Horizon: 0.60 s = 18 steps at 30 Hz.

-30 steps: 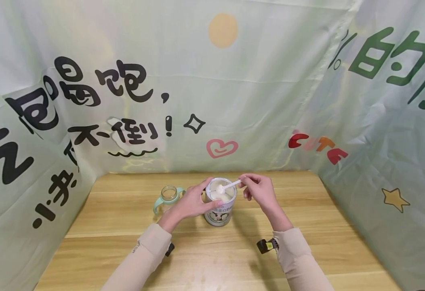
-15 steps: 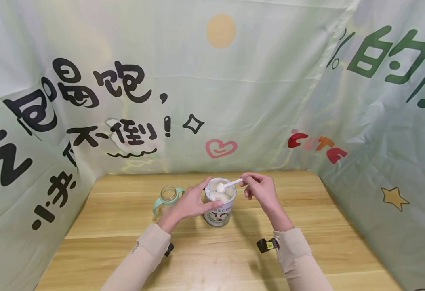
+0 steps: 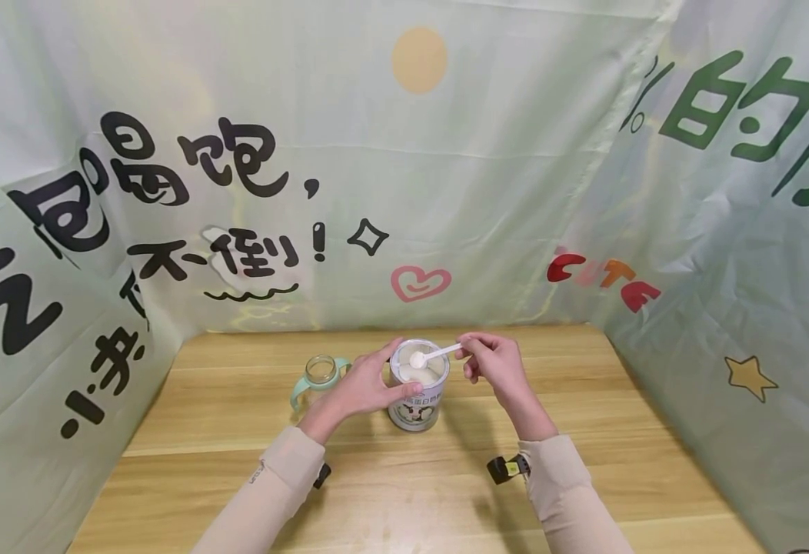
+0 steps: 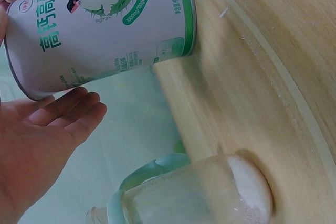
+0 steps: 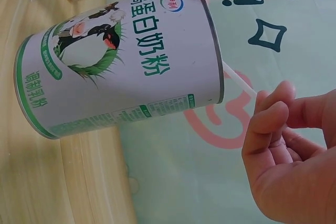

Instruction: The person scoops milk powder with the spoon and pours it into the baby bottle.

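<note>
A milk powder can point(image 3: 414, 415) stands open on the table, with a picture of a cow on its label. My left hand point(image 3: 361, 386) holds it from the left, the thumb over the near rim and the fingers toward the far side. My right hand point(image 3: 500, 368) pinches the handle end of a white scoop point(image 3: 446, 350), whose bowl, with pale powder in it, is at the can's mouth. In the right wrist view, the can point(image 5: 126, 66) hides the scoop's bowl and only part of the handle shows between rim and fingers.
Left of the can, partly behind my left hand, stands a lidless clear baby bottle point(image 3: 321, 369) with mint-green handles. White powder lies at the bottle's bottom point(image 4: 249, 190). Printed cloth point(image 3: 501, 192) hangs behind and beside the wooden table point(image 3: 404, 492); small white specks lie on the wood.
The scoop has shifted slightly at the can's mouth, first up and right, then a little back left and down. Both hands keep their holds; can and bottle stay in place.
</note>
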{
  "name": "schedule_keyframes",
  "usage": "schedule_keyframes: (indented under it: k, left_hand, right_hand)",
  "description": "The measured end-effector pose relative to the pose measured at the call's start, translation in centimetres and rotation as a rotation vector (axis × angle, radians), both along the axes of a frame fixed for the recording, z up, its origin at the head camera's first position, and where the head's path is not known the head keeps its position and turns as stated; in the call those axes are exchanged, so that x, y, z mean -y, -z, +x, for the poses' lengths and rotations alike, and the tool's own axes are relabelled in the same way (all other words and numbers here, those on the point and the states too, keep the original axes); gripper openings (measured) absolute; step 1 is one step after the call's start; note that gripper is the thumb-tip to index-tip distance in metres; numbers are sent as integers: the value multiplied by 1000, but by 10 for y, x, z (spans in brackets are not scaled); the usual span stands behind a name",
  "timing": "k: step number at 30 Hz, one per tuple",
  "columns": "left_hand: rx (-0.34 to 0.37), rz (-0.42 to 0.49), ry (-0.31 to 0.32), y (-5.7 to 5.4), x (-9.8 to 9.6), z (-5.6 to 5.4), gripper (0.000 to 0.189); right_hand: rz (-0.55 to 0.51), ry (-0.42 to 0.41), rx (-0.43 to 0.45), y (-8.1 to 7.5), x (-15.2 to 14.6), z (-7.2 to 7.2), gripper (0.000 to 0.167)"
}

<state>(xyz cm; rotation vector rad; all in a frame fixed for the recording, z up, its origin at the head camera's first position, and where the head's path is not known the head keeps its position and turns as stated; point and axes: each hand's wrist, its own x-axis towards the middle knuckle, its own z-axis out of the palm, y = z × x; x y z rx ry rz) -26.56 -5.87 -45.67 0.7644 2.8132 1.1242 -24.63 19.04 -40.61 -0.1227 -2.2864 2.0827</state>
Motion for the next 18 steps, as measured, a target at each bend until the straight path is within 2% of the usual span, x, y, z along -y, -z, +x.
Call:
schedule_keyframes:
  k: [10,18]
  left_hand:
    - [-18,-2,-12,-2,5,2,103]
    - [-24,-14,-81,-9,19,4,100]
  right_hand:
    - [-18,3,-8,-5,2,-1,23]
    - [-15,-15,-26,-9,6,-2,24]
